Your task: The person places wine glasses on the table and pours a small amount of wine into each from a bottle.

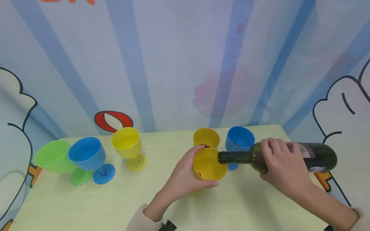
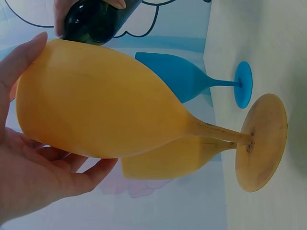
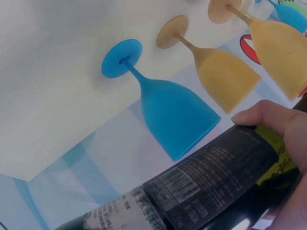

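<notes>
Over the table [image 1: 164, 154], a bottle [image 1: 256, 157] lies in the right hand [image 1: 286, 169]

"Gripping what, at right?"

"Gripping a dark bottle [image 1: 322, 157] in the right hand [image 1: 286, 168], with mouth at the rim of an amber goblet [image 1: 206, 166] held lower center in the left hand [image 1: 183, 179]."

"Pictured left?"

"Showing green goblet [image 1: 55, 157], blue goblet [image 1: 88, 155] and yellow goblet [image 1: 126, 144]."

A pale table [image 1: 133, 195] carries stemmed goblets. Left of the left hand [image 1: 186, 173] stand a yellow goblet [image 1: 126, 142], then a blue goblet [image 1: 87, 154], then, farthest out, a green goblet [image 1: 55, 157]. Within that hand's grip, a golden goblet [image 2: 100, 103] seemingly rests its foot there. Beyond this hand stands a rear golden goblet [image 1: 206, 136]; beyond and left of the right hand [image 1: 286, 166], a rear blue goblet [image 1: 239, 138].
</notes>
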### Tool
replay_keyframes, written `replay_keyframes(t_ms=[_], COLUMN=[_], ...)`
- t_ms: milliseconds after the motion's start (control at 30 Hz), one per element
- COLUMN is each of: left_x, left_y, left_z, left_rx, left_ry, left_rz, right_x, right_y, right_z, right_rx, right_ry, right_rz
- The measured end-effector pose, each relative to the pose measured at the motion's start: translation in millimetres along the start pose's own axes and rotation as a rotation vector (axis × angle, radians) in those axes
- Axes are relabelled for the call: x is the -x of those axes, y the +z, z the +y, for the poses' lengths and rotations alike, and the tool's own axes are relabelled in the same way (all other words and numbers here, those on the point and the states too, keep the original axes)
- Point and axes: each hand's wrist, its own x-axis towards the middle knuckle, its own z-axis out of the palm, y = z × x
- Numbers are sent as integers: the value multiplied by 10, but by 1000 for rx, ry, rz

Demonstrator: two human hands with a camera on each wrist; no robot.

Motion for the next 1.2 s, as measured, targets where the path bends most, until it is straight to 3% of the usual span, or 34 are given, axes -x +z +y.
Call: replay_keyframes(t_ms=[1200], left_x=[9], left_y=[7], left_z=[4], left_rx=[1], left_ry=[-5], left_rz=[-6], right_x=[-25], right_y=[-51], right_z=[2], right_rx=[115], right_ry=[-40], right_rz=[-58])
